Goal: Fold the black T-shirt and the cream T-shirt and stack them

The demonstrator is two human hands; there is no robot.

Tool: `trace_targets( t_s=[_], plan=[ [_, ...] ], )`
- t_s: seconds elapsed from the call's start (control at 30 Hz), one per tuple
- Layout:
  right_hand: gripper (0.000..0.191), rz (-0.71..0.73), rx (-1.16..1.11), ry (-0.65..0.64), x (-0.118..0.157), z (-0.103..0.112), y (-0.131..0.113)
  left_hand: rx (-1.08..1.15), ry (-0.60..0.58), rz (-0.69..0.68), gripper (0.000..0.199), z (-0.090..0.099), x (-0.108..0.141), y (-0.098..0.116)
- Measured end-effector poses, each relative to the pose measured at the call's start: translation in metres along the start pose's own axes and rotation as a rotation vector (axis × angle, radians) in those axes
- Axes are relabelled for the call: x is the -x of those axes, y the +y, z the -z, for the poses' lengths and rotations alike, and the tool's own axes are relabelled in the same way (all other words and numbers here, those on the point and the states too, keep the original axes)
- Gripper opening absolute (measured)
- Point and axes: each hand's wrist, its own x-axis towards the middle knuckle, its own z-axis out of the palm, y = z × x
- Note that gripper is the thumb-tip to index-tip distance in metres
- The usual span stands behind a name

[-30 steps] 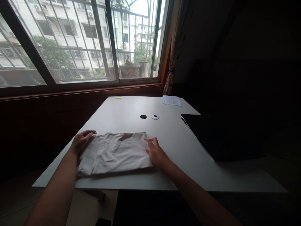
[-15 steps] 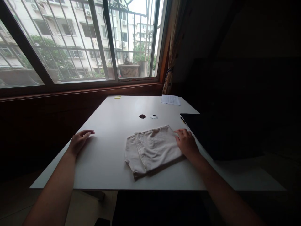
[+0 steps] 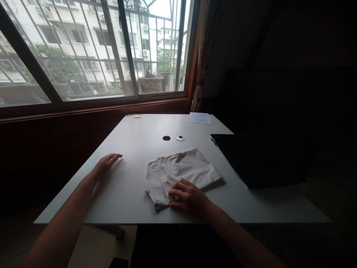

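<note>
A folded off-white cloth garment lies flat on the white table, with a narrower folded strip along its left side. My right hand rests over the garment's near edge, beside the strip's fold. Its fingers are bent, with the thumb apart from them, and no cloth is visibly lifted. My left hand is at the left of the table, apart from the garment; its fingers are stretched out and nothing is in them.
Beyond the garment are a round cable hole and its white ring cover. Printed paper and a yellow note lie at the far edge. A dark flat object covers the table's right side.
My right hand has moved left and nearer, from the garment's right end to its near edge. My left hand has shifted right over the table. The garment keeps its folded shape.
</note>
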Motion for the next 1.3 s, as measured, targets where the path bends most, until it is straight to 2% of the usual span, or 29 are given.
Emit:
trace_targets(
  t_s=[0.1,0.3,0.37,0.43,0.53,0.63,0.8,1.0,1.1,1.3],
  plan=[
    [0.023,0.041,0.004,0.035,0.002,-0.002,0.0,-0.052,-0.071,-0.109,0.064,-0.028,-0.011,0.038],
    [0.013,0.032,-0.054,0.127,0.005,-0.003,-0.003,-0.084,-0.253,-0.316,0.055,-0.106,-0.036,0.098],
    [0.012,0.017,-0.062,0.14,0.005,-0.002,-0.003,-0.104,-0.29,-0.356,0.054,-0.124,-0.043,0.112],
    [0.011,0.002,-0.07,0.148,0.005,-0.001,-0.002,-0.123,-0.314,-0.371,0.053,-0.134,-0.047,0.123],
    [0.009,-0.025,-0.08,0.188,0.005,-0.001,-0.002,-0.136,-0.33,-0.359,0.05,-0.138,-0.052,0.133],
    [0.008,-0.083,-0.11,0.282,0.006,-0.002,-0.002,-0.12,-0.331,-0.325,0.042,-0.136,-0.053,0.139],
    [0.01,-0.148,-0.189,0.402,0.008,0.0,-0.005,-0.033,-0.323,-0.217,0.032,-0.13,-0.048,0.147],
    [0.018,-0.096,-0.184,0.554,0.001,0.012,-0.009,0.175,-0.345,-0.062,0.03,-0.125,-0.038,0.157],
    [0.021,-0.09,-0.179,0.588,-0.007,0.02,-0.012,0.31,-0.344,0.026,0.027,-0.125,-0.037,0.159],
    [0.023,-0.078,-0.138,0.645,-0.023,0.035,-0.025,0.493,-0.286,0.09,0.028,-0.116,-0.037,0.165]
  ],
)
